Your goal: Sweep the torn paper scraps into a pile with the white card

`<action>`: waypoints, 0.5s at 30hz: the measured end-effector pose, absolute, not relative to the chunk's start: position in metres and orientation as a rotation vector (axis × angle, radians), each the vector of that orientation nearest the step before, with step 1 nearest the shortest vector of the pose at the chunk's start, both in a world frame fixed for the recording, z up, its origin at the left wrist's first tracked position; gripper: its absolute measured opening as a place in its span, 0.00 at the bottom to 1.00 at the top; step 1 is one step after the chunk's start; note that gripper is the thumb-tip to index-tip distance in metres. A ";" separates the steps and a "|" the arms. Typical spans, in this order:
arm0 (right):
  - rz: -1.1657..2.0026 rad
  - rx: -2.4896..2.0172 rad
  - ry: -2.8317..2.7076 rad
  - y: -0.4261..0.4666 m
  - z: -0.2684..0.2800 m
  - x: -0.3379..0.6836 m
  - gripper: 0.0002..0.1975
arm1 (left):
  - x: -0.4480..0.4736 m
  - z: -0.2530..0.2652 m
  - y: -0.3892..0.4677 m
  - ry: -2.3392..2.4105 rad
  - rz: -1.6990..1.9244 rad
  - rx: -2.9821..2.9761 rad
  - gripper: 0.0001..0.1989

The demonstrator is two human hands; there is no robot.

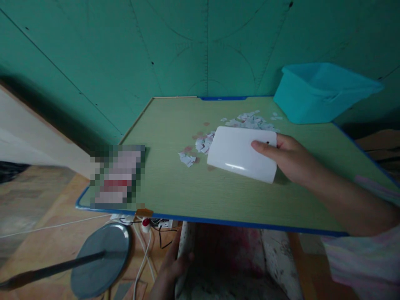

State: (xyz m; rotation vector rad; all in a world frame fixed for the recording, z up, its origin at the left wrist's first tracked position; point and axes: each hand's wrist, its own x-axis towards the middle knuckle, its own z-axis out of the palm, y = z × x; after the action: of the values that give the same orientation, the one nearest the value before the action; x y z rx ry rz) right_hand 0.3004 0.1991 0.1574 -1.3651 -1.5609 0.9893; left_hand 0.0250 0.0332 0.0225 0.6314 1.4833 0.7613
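Note:
My right hand point(289, 156) grips the right end of a white, glossy, slightly curved sheet point(242, 154), thumb on top, fingers hidden beneath. The sheet is held tilted over a green tabletop point(175, 187). Just beyond its far edge lies a heap of torn paper scraps point(250, 121). More scraps point(204, 143) touch or sit near its left edge, and a small clump point(187, 159) lies farther left. Below the table's front edge, my left hand point(175, 266) is dim, its thumb and fingers around the side of a white-sided thing with a dark reddish middle point(185, 271).
A turquoise bin point(312, 93) stands at the table's back right corner. A blurred-out flat object point(118, 177) lies at the left. The table has a blue edge point(218, 225). On the floor are a round grey lid-like disc with a handle point(100, 266) and white cables point(145, 254).

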 end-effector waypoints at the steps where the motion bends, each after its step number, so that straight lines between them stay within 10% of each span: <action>1: 0.987 -1.361 -1.545 0.199 0.158 0.301 0.15 | 0.025 0.024 0.033 1.482 0.772 0.626 0.56; 15: 0.944 -1.372 -1.595 0.198 0.160 0.299 0.13 | 0.031 0.044 0.025 1.491 0.813 0.598 0.47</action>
State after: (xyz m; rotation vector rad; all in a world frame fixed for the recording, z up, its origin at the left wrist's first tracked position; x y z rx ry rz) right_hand 0.2990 0.1983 0.1604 -1.3718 -1.5948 0.9442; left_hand 0.0314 0.0252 0.0443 0.5977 1.4905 0.8128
